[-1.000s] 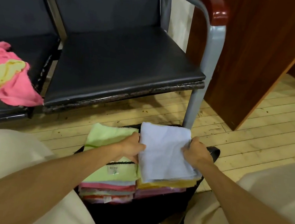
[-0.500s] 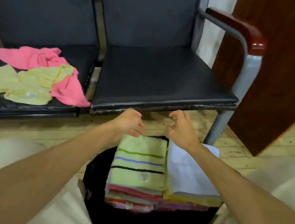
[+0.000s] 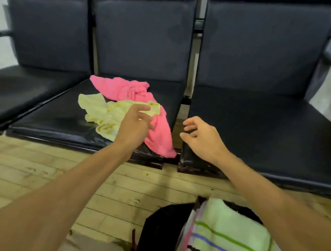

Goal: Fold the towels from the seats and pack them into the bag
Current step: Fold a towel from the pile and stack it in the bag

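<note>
Both hands reach for two crumpled towels on the middle seat: the left hand, its grip loose and empty, hovers over the yellow towel draped across the pink towel toward the seat's front right corner; the right hand hangs open nearby. Best taken singly, by one corner, and shaken flat before folding for the black bag on the floor.

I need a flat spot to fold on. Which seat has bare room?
The right seat is bare from the gap beside the pink towel to the armrest. The left seat is bare too. The middle seat is crowded by the pink and yellow towel.
</note>
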`<action>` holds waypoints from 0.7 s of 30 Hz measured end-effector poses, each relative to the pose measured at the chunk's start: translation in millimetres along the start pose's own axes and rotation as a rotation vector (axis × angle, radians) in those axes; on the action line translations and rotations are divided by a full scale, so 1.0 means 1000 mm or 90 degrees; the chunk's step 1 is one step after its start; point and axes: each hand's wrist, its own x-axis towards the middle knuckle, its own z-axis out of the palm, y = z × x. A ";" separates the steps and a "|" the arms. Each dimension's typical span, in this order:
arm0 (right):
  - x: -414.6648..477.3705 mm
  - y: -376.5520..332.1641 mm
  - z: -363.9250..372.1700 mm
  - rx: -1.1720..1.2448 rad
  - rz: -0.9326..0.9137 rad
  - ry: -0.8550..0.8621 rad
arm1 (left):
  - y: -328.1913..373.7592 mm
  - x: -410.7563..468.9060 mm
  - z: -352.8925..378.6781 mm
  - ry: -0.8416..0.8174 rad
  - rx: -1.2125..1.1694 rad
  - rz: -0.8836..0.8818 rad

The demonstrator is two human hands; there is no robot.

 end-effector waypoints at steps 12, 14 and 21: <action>0.055 -0.029 0.083 -0.261 -0.092 -0.160 | -0.070 0.030 -0.050 -0.047 0.556 -0.079; 0.056 -0.028 0.080 -0.243 -0.097 -0.180 | -0.074 0.030 -0.052 -0.052 0.667 -0.059; 0.044 -0.031 0.058 -0.154 -0.108 -0.225 | -0.068 0.029 -0.051 0.093 0.570 -0.038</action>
